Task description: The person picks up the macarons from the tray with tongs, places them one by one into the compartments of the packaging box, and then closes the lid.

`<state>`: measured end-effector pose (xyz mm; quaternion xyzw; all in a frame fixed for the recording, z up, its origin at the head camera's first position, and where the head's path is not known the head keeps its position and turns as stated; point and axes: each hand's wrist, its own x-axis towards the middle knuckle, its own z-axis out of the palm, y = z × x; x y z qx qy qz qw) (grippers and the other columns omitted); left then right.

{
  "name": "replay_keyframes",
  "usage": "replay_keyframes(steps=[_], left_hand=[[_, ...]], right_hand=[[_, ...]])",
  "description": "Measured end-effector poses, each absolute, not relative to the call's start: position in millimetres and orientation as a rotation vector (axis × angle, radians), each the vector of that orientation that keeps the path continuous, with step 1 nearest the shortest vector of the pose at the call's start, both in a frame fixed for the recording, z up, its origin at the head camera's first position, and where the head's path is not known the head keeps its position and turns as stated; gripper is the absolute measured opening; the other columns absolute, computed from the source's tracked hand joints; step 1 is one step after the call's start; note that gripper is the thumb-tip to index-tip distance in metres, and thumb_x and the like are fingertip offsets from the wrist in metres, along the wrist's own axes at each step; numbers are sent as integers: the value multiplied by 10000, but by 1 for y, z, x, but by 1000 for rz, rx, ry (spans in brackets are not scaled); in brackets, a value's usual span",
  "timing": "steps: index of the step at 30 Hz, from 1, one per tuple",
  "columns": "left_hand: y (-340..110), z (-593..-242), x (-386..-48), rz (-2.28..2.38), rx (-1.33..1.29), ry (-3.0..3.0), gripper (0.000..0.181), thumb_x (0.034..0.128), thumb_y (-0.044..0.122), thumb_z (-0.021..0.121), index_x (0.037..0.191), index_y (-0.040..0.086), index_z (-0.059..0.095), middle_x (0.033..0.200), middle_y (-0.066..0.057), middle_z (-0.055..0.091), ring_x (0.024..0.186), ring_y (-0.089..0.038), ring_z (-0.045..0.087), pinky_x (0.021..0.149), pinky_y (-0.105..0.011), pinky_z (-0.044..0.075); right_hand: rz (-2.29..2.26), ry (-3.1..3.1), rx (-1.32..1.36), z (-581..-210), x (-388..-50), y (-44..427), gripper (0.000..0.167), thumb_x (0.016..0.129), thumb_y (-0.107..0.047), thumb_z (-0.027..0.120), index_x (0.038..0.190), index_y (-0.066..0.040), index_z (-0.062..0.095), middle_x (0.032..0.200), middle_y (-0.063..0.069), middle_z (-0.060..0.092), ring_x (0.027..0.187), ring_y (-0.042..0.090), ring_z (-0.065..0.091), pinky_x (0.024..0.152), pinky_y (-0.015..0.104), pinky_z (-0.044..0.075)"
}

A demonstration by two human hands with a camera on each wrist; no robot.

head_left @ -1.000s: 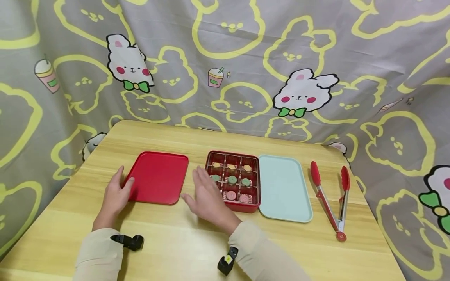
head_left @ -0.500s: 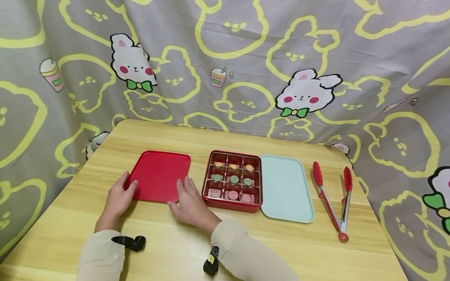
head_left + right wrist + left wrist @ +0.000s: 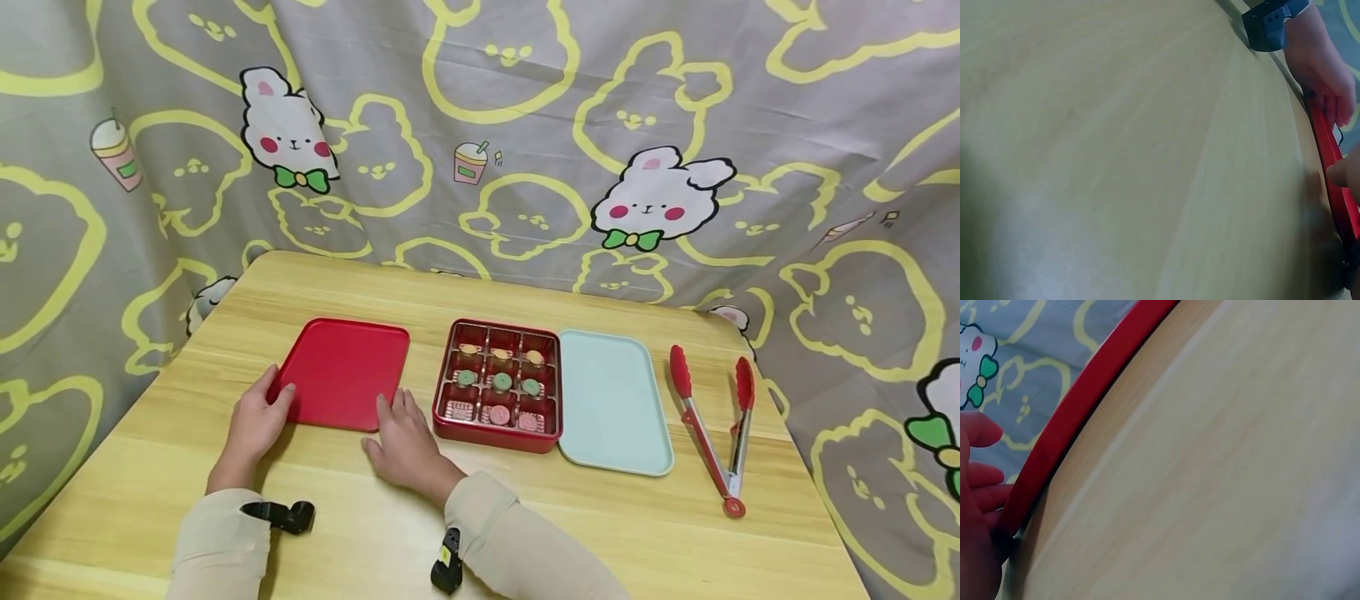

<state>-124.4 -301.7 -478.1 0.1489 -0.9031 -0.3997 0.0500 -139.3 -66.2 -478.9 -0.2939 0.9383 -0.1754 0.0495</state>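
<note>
A flat, square red lid lies on the table in the head view. My left hand is at its left edge, thumb apart from the fingers; the left wrist view shows those fingers against the rim. At the lid's lower right corner, my right hand touches the edge with fairly straight fingers. Just right of that hand stands a red box with a clear divided insert. Small round yellow, green and pink pieces sit in its compartments, over a patterned layer; the front left compartment shows only that layer.
A pale blue tray lies against the box's right side. Farther right, red-tipped tongs lie spread on the wooden table. A patterned grey curtain hangs behind and along the sides.
My right hand has moved left from over the box to the lid's right corner, uncovering the box's left compartments. My left hand has moved slightly down along the lid's left edge.
</note>
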Motion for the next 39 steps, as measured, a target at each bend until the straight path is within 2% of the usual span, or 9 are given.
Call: replay_keyframes(steps=[11,16,23,28,30,33,36,39], left_hand=[[-298,-475,-122,-1274,517,-2686,635,980,350,417,1470,-16,248,1469,-291,291,1351,-463,269,1095,-569,253],[-296,-474,-121,-1372,516,-2556,592,981,314,430,1462,0,288,1480,-235,321,1375,-407,266,1122,-516,238],[-287,-471,-124,-1495,539,-2299,492,964,187,452,1416,1,397,1446,-162,417,1368,-269,337,1143,-317,260],[-281,-464,-129,-1592,501,-2120,441,956,125,457,1376,-6,457,1418,-165,454,1338,-190,390,1052,-112,311],[-278,-461,-132,-1634,465,-2044,425,953,92,455,1363,-19,470,1400,-180,471,1310,-158,419,1003,-70,334],[-274,-457,-137,-1671,412,-1956,419,948,42,443,1360,-28,472,1353,-125,524,1239,-123,463,949,-49,366],[-268,-452,-141,-1664,337,-1915,433,936,-13,423,1367,-36,457,1292,-78,533,1197,-137,466,936,-58,377],[-260,-445,-143,-1624,267,-1949,477,937,-17,402,1414,-1,402,1325,-99,490,1234,-190,431,948,-61,358]], right_hand=[[-607,2809,-837,-475,-136,-67,667,924,-398,531,1468,-71,325,1481,291,272,1406,392,210,1135,436,275],[-647,2812,-838,-467,-138,-66,674,928,-381,529,1479,-71,295,1461,336,264,1391,435,212,1132,432,277],[-808,2760,-768,-454,-144,-67,731,930,-365,536,1511,-85,192,1490,319,218,1407,430,168,1124,455,284],[-940,2723,-697,-444,-149,-66,761,929,-363,543,1524,-116,138,1506,297,202,1418,407,154,1107,491,297],[-1008,2701,-671,-440,-151,-65,777,928,-362,545,1529,-138,108,1515,286,188,1425,392,139,1111,501,287],[-1118,2660,-632,-434,-154,-64,802,929,-362,539,1534,-197,39,1532,262,159,1439,360,99,1126,504,256],[-1210,2631,-593,-428,-158,-62,834,931,-366,530,1519,-282,-56,1554,219,123,1448,329,54,1139,511,216],[-1263,2647,-572,-422,-163,-60,873,932,-364,528,1485,-339,-146,1564,193,100,1450,308,41,1143,511,190]])
